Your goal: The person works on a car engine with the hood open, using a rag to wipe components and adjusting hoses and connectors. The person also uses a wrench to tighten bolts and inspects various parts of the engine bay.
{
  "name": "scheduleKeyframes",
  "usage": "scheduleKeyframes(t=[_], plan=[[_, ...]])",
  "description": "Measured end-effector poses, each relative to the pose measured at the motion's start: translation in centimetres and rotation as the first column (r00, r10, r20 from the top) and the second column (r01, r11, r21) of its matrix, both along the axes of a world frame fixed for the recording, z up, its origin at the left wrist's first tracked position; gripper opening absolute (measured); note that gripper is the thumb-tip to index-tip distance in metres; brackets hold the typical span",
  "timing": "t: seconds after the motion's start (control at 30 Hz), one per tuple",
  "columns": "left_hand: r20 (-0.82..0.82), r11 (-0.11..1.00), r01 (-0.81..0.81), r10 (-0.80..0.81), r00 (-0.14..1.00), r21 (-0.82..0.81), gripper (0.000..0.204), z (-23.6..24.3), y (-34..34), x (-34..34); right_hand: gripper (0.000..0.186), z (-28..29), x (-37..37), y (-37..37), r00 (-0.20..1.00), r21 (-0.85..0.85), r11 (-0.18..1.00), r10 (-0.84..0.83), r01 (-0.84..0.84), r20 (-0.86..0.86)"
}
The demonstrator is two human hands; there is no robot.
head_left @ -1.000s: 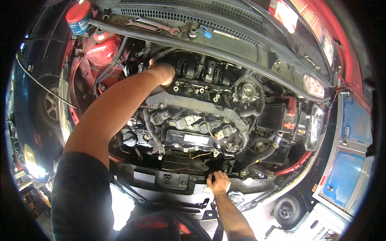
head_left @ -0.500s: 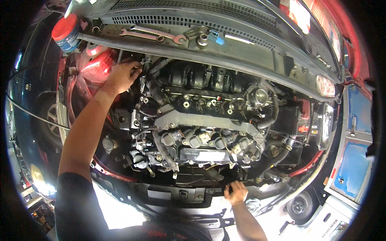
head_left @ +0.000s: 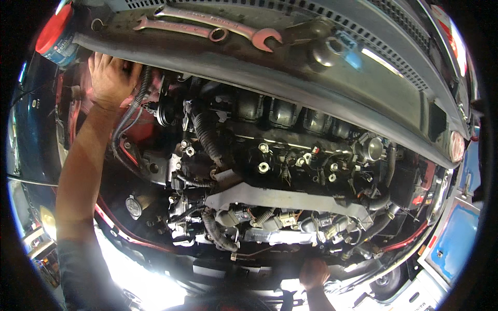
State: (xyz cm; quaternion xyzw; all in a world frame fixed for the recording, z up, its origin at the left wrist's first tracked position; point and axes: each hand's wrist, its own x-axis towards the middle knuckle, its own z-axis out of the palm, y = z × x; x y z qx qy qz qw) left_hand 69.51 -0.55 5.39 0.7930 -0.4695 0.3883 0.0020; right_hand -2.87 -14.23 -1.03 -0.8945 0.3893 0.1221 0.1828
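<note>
My left hand rests at the far left of the engine bay, fingers stretched out just under the edge of the black cowl panel. Beneath it is red-painted bodywork, and a ribbed black conduit runs down beside the wrist. Nothing shows in that hand. Near the front edge of the bay is my right hand, dim and smeared, its fingers hidden. Between the hands lies the engine, with a grey bracket across it and a ribbed black hose on its left side.
Two wrenches, one large and one smaller, lie on the cowl tray. Beside them are a round metal socket-like piece and a blue item. A red-lidded blue tub stands at the far left.
The view has come closer and shifted toward the engine's left side. My left hand has moved left and its fingers have straightened against the red bodywork. My right hand stays near the front edge.
</note>
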Motion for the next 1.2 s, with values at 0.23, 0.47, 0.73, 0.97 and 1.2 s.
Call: scheduleKeyframes(t=[0.23,0.47,0.73,0.97,1.2], plan=[[0.084,0.995,0.098,-0.099,0.992,0.015,0.033,-0.4,0.1,-0.1,0.021,-0.6,-1.1,-0.1,0.988,0.0,0.994,0.113,-0.113,0.108],[0.065,1.0,0.005,-0.007,0.998,0.024,0.03,-0.6,0.2,-0.3,0.018,-1.6,-2.1,0.1,0.979,-0.064,0.995,0.093,-0.082,0.181],[0.057,1.0,-0.014,0.014,0.998,-0.005,0.032,-0.6,-0.2,-0.4,0.012,-0.7,-1.1,-0.4,0.974,-0.077,0.989,0.135,-0.122,0.182],[0.022,0.996,-0.075,0.074,0.997,0.058,0.037,-0.6,-0.1,-0.3,0.01,3.5,3.0,-0.3,0.991,0.198,0.972,0.111,-0.124,0.077],[0.048,0.993,-0.104,0.101,0.994,0.064,0.039,-1.2,0.0,0.3,0.019,17.5,23.5,-13.2,0.699,0.201,0.695,0.57,-0.691,0.431]])
